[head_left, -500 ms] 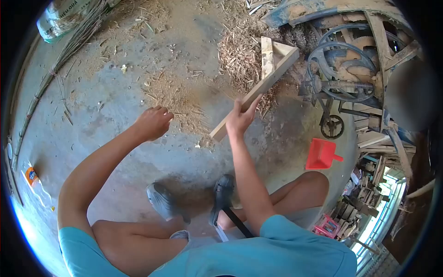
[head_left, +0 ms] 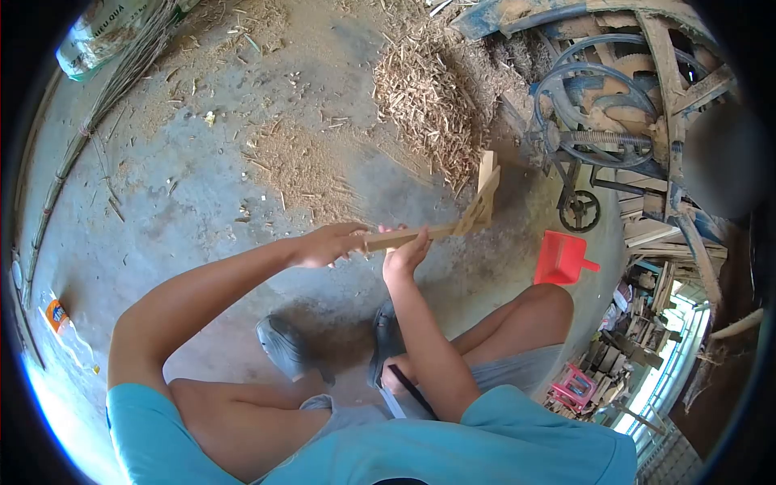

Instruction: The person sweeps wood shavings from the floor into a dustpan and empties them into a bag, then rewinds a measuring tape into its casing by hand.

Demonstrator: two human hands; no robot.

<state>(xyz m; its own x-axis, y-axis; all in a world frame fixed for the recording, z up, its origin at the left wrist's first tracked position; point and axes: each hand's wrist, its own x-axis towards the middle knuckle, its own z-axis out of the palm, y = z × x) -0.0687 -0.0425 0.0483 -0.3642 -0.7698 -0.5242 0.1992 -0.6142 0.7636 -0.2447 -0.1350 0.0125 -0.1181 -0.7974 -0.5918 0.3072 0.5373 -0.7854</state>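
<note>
A wooden scraper [head_left: 437,232], a long squared bar with a braced crosspiece at its far end, is held above the concrete floor. My right hand [head_left: 406,257] wraps round the middle of the bar from below. At the bar's near end, my left hand [head_left: 330,245] has its fingers curled against the wood. The braced end is tilted up towards the right, short of a heap of wood shavings [head_left: 428,101]. Looser shavings [head_left: 303,174] and sawdust lie scattered ahead of my left hand.
A rusty machine with blue wheels [head_left: 598,105] stands at the right. Below it lies a red dustpan [head_left: 560,257]. A bundle of thin sticks [head_left: 101,105], a sack [head_left: 93,40] and a plastic bottle [head_left: 71,333] are on the left. Stacked wood scraps [head_left: 622,347] fill the lower right.
The scraper has come off the shavings heap, swung nearer to me and turned over. My left hand has moved right to the bar's near end.
</note>
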